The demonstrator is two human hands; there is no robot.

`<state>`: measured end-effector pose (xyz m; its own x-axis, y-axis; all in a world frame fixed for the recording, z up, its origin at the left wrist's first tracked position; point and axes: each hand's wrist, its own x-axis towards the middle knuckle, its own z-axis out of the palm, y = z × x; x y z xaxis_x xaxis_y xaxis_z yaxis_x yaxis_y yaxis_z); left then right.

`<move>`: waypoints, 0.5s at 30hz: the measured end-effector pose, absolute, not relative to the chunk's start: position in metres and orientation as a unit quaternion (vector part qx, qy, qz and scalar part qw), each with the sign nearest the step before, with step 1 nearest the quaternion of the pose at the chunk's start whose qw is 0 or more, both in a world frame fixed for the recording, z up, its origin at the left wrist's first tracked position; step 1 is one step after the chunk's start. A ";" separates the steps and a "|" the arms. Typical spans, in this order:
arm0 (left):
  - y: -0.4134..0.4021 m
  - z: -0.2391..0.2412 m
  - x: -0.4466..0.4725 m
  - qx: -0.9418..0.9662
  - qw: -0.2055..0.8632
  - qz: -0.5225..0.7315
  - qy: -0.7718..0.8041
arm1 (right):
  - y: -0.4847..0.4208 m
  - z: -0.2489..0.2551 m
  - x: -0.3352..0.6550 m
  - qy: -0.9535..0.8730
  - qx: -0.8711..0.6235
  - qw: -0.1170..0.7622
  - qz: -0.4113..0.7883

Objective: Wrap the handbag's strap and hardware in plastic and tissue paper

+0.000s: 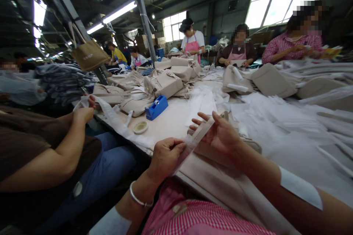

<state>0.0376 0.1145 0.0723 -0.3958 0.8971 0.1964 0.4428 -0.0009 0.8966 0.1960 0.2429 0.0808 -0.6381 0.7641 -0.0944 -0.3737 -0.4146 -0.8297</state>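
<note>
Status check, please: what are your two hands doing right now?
Left hand and right hand both shut on strap. Strap taut over beige bag. Nothing blocking.

light: ceiling tubes, bright windows | glare: windows | edges: warped, dim

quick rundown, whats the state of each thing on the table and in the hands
left hand: closed on the strap's near end
right hand: fingers spread, holding the strap
strap: stretched between both hands
blue tape dispenser: standing on the table
round tin: open
beige bags: piled up
</note>
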 end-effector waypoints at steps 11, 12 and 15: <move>0.222 0.114 0.030 0.493 0.338 0.466 0.652 | 0.266 0.095 0.207 -0.552 -0.308 0.224 0.742; 0.229 0.116 0.029 0.493 0.345 0.461 0.652 | 0.279 0.100 0.218 -0.600 -0.333 0.216 0.695; 0.249 0.123 0.026 0.502 0.354 0.447 0.650 | 0.328 0.114 0.251 -0.773 -0.376 0.303 0.411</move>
<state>0.0261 0.2492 0.1230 -0.2445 0.9696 -0.0118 0.3356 0.0960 0.9371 0.2513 0.3280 0.1136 -0.5335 0.8306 0.1598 0.3322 0.3795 -0.8635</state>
